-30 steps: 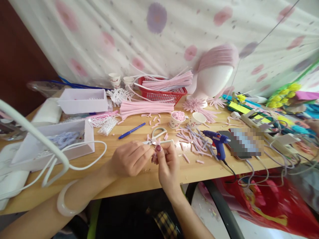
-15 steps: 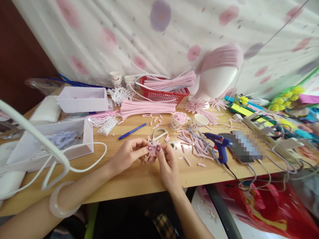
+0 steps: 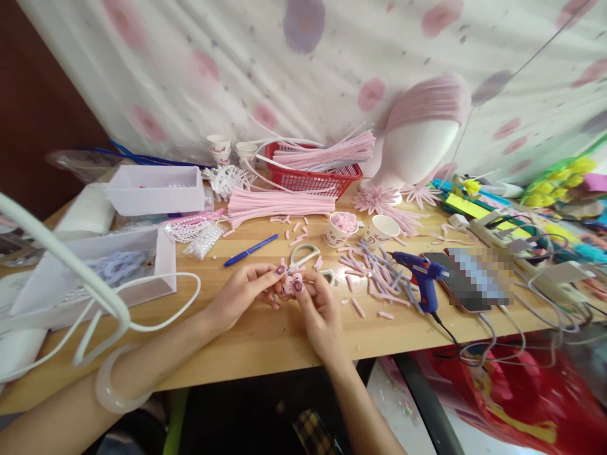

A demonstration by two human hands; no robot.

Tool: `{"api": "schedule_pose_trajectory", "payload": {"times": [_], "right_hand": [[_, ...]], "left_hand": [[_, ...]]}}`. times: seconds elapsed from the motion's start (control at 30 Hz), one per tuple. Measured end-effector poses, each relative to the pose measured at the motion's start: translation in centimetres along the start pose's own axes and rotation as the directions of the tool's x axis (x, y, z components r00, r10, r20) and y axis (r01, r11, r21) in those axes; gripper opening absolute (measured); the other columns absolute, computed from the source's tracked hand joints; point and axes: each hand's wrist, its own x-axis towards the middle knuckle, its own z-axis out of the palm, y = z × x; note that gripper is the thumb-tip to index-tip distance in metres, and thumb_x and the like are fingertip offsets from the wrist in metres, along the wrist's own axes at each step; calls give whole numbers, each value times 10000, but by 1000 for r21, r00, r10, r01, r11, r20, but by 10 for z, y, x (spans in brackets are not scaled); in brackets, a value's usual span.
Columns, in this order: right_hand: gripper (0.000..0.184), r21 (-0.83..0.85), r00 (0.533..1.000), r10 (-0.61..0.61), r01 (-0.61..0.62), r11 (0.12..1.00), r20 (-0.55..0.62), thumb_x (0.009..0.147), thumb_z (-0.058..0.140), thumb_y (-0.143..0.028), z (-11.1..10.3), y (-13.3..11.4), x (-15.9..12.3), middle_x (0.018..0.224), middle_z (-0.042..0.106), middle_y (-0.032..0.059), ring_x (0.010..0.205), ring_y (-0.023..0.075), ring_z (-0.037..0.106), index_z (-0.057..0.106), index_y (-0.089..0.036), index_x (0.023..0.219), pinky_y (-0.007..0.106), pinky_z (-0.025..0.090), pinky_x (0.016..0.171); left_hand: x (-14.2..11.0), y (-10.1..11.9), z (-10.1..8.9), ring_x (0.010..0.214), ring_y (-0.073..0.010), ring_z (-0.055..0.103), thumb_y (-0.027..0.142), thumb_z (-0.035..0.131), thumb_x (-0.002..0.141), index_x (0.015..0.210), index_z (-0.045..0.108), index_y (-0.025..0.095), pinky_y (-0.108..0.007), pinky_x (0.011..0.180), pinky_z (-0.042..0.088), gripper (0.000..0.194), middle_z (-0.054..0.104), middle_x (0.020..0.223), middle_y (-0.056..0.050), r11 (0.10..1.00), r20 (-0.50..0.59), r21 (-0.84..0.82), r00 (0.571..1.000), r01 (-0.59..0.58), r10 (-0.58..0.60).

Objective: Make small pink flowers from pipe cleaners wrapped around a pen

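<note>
Between my fingertips is a small pink fuzzy piece [image 3: 289, 284], shaped like a little flower, partly covered by the thumbs. My left hand [image 3: 244, 292] pinches its left side with thumb and fingers. From the other side, my right hand [image 3: 320, 311] grips it, thumb on top and fingers curled beneath. Just behind the hands lie scissors with pale handles [image 3: 304, 255]; my fingers hide part of them. Short pink and lilac pipe-cleaner pieces [image 3: 374, 272] are strewn to the right. A paper cup [image 3: 336, 237] behind them is heaped with pink fuzzy bits, beside a second paper cup [image 3: 385, 227].
A blue glue gun [image 3: 422, 275] and a phone [image 3: 458, 284] lie right, with cables and a power strip [image 3: 502, 240]. Behind are pink pipe-cleaner bundles [image 3: 279, 207], a red basket [image 3: 313, 180] and a mannequin head [image 3: 422, 148]. Left are a blue pen [image 3: 251, 250] and white boxes [image 3: 154, 196].
My left hand has turned from a closed, knuckles-up grip to a thumb-on-top pinch, uncovering the pink piece. The piece has tilted slightly between my fingers. The view has shifted slightly.
</note>
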Motion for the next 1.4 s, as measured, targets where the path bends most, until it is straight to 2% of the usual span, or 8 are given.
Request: {"api": "schedule_pose_trajectory", "payload": {"times": [0.23,0.4,0.5,0.77,1.03,1.13,1.23,1.4], "right_hand": [[206,-250,996,-85,82,965,-2,985,415,-243,-3,2,-3,1028,646,61,950,186,610,570,-222,1118,308,475,842],[260,-297,991,-123,134,945,55,975,398,-201,-2,0,-4,1050,640,60,977,200,588,574,-232,1164,319,455,863],[231,-255,995,-95,103,962,42,970,413,-217,-2,-2,-2,973,657,41,913,193,593,614,-221,1084,297,455,821],[247,-103,998,4,-10,995,-58,974,451,-333,-8,6,-4,890,668,27,810,179,593,657,-208,920,291,470,787],[338,31,997,71,-72,997,32,975,450,-400,-8,12,-9,1300,606,54,1241,234,528,612,-255,1234,420,400,1079],[424,-26,985,84,-81,996,152,977,449,-405,-6,7,-12,1450,478,46,1388,229,372,481,-286,1384,452,295,1152],[473,-112,957,45,-14,994,286,991,432,-342,-5,5,-12,1449,481,53,1370,215,406,364,-302,1457,431,332,1135],[401,-366,980,-111,165,916,166,977,426,-215,-13,6,-9,1136,681,72,1018,187,659,463,-245,1376,325,530,891]], "left_hand": [[-2,0,1,635,-138,579,354,596,856,832,677,153,-211,495,448,218,680,778,-44,880,-6,434,976,-192,216],[-3,1,2,623,-127,506,210,525,876,756,622,169,-241,578,421,159,564,681,-4,574,70,702,844,-421,533],[-3,0,1,613,-126,476,174,514,870,740,590,178,-251,591,418,150,521,669,7,501,122,711,788,-494,604],[-1,5,-1,740,-155,618,263,490,932,754,643,160,-254,694,486,256,657,773,-34,758,117,526,916,-385,384],[-3,4,1,696,-141,541,199,609,806,749,637,163,-253,648,433,73,613,752,-14,679,63,627,894,-381,444],[-1,-1,-2,691,-137,543,252,618,817,805,640,172,-252,648,434,84,635,774,-10,762,-60,579,917,-289,394],[2,-4,-6,705,-142,598,352,642,818,851,633,171,-240,643,466,184,661,761,-8,905,-107,383,965,-183,240],[6,-8,-8,538,-109,606,444,679,777,880,613,170,-226,543,492,300,680,729,8,984,-87,167,993,-67,82]]}}
